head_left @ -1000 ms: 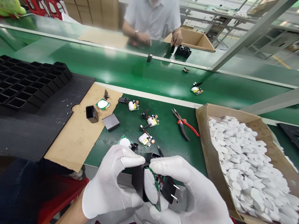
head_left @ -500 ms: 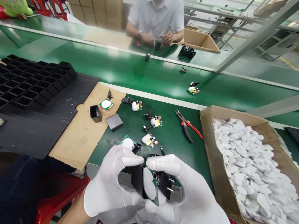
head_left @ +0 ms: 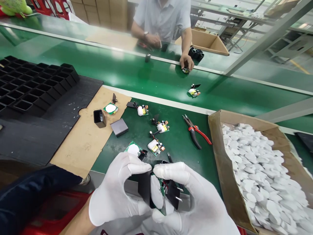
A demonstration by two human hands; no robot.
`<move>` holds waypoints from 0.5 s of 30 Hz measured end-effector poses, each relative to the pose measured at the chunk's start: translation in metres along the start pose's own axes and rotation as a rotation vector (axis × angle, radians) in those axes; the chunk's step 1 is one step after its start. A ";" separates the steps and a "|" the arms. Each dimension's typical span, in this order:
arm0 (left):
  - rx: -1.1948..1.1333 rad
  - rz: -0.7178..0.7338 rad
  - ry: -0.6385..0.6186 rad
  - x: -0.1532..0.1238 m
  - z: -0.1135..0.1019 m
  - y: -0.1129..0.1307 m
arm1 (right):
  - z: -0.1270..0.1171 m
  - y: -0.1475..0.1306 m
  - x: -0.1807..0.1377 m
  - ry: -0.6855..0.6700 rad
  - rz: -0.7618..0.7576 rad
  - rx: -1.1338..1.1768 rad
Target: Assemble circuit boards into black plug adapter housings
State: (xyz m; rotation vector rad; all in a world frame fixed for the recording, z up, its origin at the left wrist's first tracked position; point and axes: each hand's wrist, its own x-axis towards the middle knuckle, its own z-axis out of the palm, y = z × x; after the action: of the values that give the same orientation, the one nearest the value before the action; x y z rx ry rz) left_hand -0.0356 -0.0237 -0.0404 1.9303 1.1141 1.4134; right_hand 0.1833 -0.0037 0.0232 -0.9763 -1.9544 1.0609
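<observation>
White gloves cover both hands. My left hand (head_left: pixel 119 189) grips a black plastic housing (head_left: pixel 144 189) with thumb and fingers. Pinched in my right hand (head_left: pixel 193 195) is a green circuit board (head_left: pixel 162 192) with a white oval pad (head_left: pixel 156 192) on its face. The board's edge sits partly inside the housing's open side. Wired to it, a black plug plate (head_left: pixel 173 195) with two metal pins hangs beside my right palm. Just beyond my left fingers lies another board with a white pad (head_left: pixel 133 149). Tweezers (head_left: pixel 169 157) lie partly hidden behind my right fingers.
Several circuit boards (head_left: pixel 156 147), red-handled pliers (head_left: pixel 193 130) and black housings (head_left: pixel 99 118) lie on the green bench. A carton of white pads (head_left: pixel 217 163) stands right; black housings in rows (head_left: pixel 39 88) are left. Across the belt (head_left: pixel 110 68) sits a co-worker (head_left: pixel 161 23).
My hands hold the housing and board almost unchanged. The co-worker's hand has reached to a small board on the belt. Items on the belt have shifted left.
</observation>
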 end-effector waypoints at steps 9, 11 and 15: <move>-0.046 -0.023 0.024 -0.001 0.001 -0.003 | -0.006 -0.011 0.001 0.026 -0.007 0.001; -0.059 -0.024 0.029 -0.001 0.002 -0.004 | -0.010 -0.018 0.000 0.045 0.043 0.036; -0.114 0.017 0.021 0.000 0.003 -0.004 | -0.014 -0.023 0.000 0.040 0.020 0.027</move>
State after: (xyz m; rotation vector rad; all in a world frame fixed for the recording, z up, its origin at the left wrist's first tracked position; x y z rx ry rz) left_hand -0.0337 -0.0210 -0.0450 1.8532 1.0057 1.4772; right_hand 0.1887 -0.0075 0.0495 -0.9965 -1.8964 1.0683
